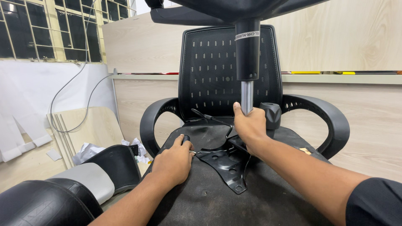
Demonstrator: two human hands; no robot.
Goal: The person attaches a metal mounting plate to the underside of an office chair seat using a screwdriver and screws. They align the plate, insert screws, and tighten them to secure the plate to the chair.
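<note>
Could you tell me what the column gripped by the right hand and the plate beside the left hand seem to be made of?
The shiny silver column in the right hand looks like polished or chromed steel: it is bright and reflective. Its wider black upper sleeve looks like painted metal or plastic, with a satin sheen. The black mounting plate beside the left hand looks like stamped, painted steel, with punched holes and glossy edges.

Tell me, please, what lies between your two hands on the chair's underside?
In the head view, the black metal mechanism plate lies between the left hand and right hand.
</note>
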